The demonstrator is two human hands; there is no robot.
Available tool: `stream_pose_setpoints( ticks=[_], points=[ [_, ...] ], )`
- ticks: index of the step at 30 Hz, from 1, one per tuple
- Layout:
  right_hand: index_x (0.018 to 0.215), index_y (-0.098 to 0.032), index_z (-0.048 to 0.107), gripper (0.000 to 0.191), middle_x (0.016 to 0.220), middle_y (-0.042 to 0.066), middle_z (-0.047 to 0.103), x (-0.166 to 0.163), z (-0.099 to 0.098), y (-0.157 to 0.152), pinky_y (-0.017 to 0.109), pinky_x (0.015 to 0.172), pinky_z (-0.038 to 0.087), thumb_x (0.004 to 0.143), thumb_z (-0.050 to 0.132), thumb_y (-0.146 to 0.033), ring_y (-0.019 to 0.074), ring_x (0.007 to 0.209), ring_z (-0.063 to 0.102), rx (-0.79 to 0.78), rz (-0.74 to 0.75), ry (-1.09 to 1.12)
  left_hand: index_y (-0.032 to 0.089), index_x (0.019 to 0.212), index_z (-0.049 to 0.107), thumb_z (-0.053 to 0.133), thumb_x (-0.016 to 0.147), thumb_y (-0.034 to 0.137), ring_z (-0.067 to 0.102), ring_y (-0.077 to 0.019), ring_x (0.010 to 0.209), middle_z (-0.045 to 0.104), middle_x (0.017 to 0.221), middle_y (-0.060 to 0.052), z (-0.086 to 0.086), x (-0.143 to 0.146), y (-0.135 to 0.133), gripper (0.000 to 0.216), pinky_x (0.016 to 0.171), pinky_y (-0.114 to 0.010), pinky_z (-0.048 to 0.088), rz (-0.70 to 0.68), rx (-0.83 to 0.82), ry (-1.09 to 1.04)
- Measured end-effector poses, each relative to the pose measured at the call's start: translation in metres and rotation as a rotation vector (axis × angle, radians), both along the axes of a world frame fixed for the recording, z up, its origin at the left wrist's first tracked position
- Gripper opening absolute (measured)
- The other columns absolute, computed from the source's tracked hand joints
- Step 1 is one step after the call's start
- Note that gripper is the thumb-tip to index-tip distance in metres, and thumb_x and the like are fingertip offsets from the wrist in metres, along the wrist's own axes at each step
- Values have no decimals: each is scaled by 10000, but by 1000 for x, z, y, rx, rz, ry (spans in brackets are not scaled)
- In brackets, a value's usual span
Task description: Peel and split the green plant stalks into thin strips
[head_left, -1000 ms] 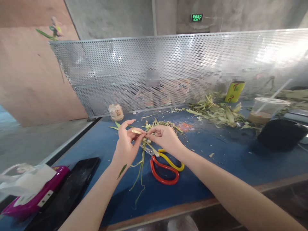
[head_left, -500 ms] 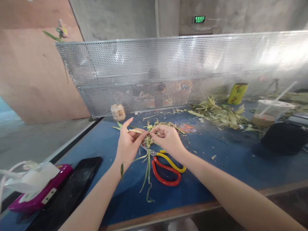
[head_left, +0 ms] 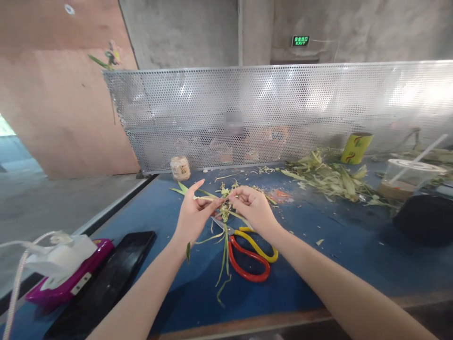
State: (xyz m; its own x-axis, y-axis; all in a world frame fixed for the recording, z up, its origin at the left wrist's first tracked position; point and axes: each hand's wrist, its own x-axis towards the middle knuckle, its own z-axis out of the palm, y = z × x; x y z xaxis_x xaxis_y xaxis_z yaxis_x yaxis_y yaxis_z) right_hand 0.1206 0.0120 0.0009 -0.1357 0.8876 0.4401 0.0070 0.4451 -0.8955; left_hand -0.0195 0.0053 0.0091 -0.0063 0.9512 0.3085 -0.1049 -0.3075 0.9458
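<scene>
Over the blue tabletop (head_left: 300, 264), my left hand (head_left: 193, 215) pinches a pale green plant strip between thumb and fingers, its index finger raised. My right hand (head_left: 255, 208) is closed beside it, fingertips pinching the same bunch of plant strips (head_left: 225, 215); exactly which strand it grips is hidden. Thin green ends hang from the bunch toward me, and longer leaves (head_left: 182, 188) stick out behind my left hand. Below the hands lie scissors (head_left: 231, 250) with one red and one yellow handle, their blades partly covered by the strips.
A phone (head_left: 132, 252) and a purple power strip (head_left: 58, 297) with a white charger (head_left: 63, 255) lie at left. A whitish roll (head_left: 180, 168) stands by the perforated metal panel (head_left: 198, 118). Toward the right are dried husks (head_left: 329, 177), a yellow tube (head_left: 356, 148), and a plastic cup (head_left: 399, 182).
The whole view has shifted slightly, so things appear lower and farther right. Both hands keep their pinch on the plant strips, with fingertips moved only a little.
</scene>
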Motion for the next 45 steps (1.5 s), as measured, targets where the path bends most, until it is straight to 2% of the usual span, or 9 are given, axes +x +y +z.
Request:
stream_pose_setpoints(
  ticks=[8,11,15,22,26,30,35,41,45],
  points=[
    [703,-170,465,170,464,-88,349,0,4,-1,193,386,191,697,546,-319,32,383,245,-103,252,125,129,1238,287,697,592,223,624,-147,577,653,636,-11,2,-2,-2,771,509,-241,511,30,14,5],
    [779,-178,481,126,463,-94,307,3,4,0,202,395,216,747,478,-300,46,387,244,-48,215,106,147,1234,293,678,616,232,629,-156,593,658,657,-14,3,-3,-3,733,518,-254,517,49,69,17],
    [886,-178,534,163,508,-80,275,8,5,-1,205,436,248,738,491,-232,61,446,284,141,61,-143,174,1238,279,657,640,225,636,-172,604,661,664,-15,4,-4,-6,710,517,-276,522,78,160,68],
    [791,-163,626,164,458,-66,319,8,2,-2,207,405,238,723,505,-250,56,408,273,197,-71,-330,234,1259,233,633,670,251,650,-198,659,673,716,-13,1,-2,-9,713,511,-297,521,104,227,162],
    [737,-162,624,138,454,-58,364,7,0,1,210,420,272,695,521,-242,60,413,311,150,-94,-283,237,1262,234,618,680,230,652,-202,696,674,718,-11,-1,0,-10,697,551,-312,529,78,255,200],
    [691,-155,570,99,543,-28,482,7,2,3,210,460,316,666,532,-242,66,466,399,18,9,-141,239,1262,233,615,682,211,649,-186,686,679,721,-8,-1,0,-10,695,542,-289,523,65,245,195],
    [687,-161,502,98,490,-71,374,8,5,4,200,414,249,686,478,-256,46,399,296,-182,139,-59,235,1253,252,621,678,229,644,-177,662,679,721,-9,-2,-2,-8,683,533,-280,514,78,232,211],
    [734,-182,471,83,548,-49,400,13,5,2,221,498,293,784,413,-214,84,503,366,168,-36,-451,233,1254,289,601,689,232,642,-177,659,680,750,-13,-4,-7,-6,645,602,-324,523,99,247,374],
    [751,-192,431,101,679,-17,462,15,6,1,237,581,340,821,361,-171,103,617,419,220,50,-576,257,1248,339,564,705,176,637,-155,696,683,760,9,-4,-9,-8,593,679,-310,507,113,319,561]
  ],
)
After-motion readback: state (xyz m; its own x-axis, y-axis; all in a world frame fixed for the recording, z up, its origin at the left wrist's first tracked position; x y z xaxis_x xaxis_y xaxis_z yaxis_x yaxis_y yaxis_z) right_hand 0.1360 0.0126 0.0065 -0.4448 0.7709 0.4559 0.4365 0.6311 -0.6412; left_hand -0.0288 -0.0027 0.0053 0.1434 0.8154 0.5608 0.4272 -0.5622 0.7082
